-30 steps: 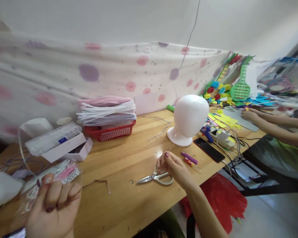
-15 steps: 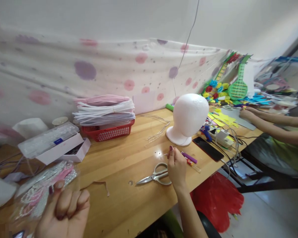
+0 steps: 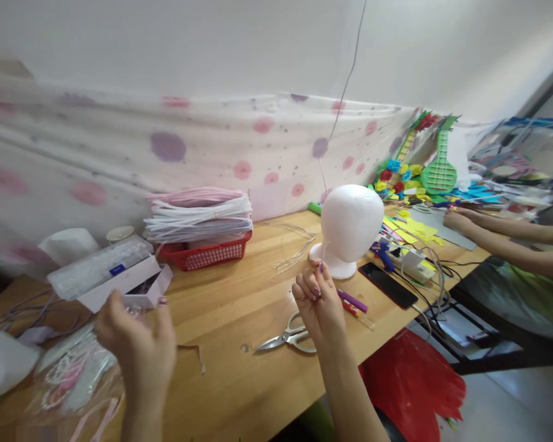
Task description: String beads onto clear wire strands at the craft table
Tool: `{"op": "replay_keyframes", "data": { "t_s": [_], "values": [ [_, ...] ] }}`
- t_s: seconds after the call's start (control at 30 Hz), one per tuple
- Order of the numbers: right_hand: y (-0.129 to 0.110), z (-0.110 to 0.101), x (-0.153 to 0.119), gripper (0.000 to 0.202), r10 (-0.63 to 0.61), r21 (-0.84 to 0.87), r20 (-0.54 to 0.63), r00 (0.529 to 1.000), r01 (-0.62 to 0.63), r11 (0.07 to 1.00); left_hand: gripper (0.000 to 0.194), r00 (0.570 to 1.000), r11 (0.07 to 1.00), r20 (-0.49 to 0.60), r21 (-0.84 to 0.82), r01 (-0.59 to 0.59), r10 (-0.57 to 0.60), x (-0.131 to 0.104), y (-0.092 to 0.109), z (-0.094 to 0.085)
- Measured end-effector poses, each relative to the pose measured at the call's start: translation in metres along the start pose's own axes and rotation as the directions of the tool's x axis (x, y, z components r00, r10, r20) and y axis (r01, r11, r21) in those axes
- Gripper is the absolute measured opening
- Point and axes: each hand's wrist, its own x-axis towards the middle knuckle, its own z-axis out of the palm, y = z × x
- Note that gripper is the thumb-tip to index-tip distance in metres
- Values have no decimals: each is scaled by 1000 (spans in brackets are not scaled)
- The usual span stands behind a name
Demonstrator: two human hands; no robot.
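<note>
red basket [image 3: 203,255] near the surface's [image 3: 239,393] back edge, heaped with white strips [image 3: 198,213]; clear box [image 3: 85,270], blue label [image 3: 117,269] unreadable. left hand [image 3: 142,341]: wide grip; right hand [image 3: 321,302] pinches a fine strand [image 3: 325,247] inside the near edge.

My left hand [image 3: 141,344] is raised, thumb and fingers apart; my right hand [image 3: 321,299] pinches at the fingertips, other fingers curled.

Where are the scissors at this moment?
In the head view, the scissors lie on the wooden table, just to the left of the person's right hand and nearer than the red basket.
</note>
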Motion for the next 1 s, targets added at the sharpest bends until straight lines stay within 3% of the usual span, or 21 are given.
{"op": "replay_keyframes", "data": {
  "t_s": [0.03,0.07,0.1,0.17,0.2,0.27,0.33,0.37,0.43,0.5,0.57,0.7,0.8,0.93,1.0],
  "values": [
    [1,3,-1,15,-8,-28,11,1000,8,1000,39,997,993,18,87,-81,80,-12,4,4],
    [2,5,-2,16,-11,-58,22,1000,13,998,36,967,928,124,275,-250,224,-25,8,9],
    [4,6,-4,17,-15,-82,30,999,18,996,32,908,830,250,377,-412,337,-38,13,14],
    [9,8,-9,18,-19,-123,39,999,24,992,31,745,706,518,329,-627,420,-60,23,26],
    [12,7,-12,18,-14,-147,41,999,20,989,31,665,715,629,236,-658,404,-68,27,32],
    [17,5,-18,18,2,-219,32,999,5,976,32,528,819,792,63,-571,307,-82,33,43],
    [20,3,-23,18,12,-313,10,1000,-8,950,30,468,923,859,-16,-385,210,-92,37,51],
    [20,1,-25,18,15,-355,2,1000,-13,935,28,477,952,859,-36,-305,185,-96,37,53],
    [19,0,-28,19,30,-390,1,1000,-27,920,22,548,972,817,-61,-228,180,-102,37,54],
    [16,2,-29,20,62,-352,14,998,-53,934,20,615,963,758,-61,-262,215,-106,35,53],
    [13,5,-29,21,72,-276,26,997,-62,959,18,636,948,728,-59,-314,256,-107,34,51],
    [10,15,-29,18,85,-132,10,996,-83,988,20,641,925,696,-91,-369,324,-107,33,47],
    [8,21,-33,17,83,-21,-48,995,-84,996,21,638,841,599,-116,-529,484,-109,31,45],
    [2,26,-38,16,-87,24,-133,987,91,996,11,552,661,455,-115,-741,698,-114,26,44],
    [-2,27,-38,14,-169,11,-157,973,173,985,10,556,649,430,-98,-754,711,-115,24,44]
  ]
}}
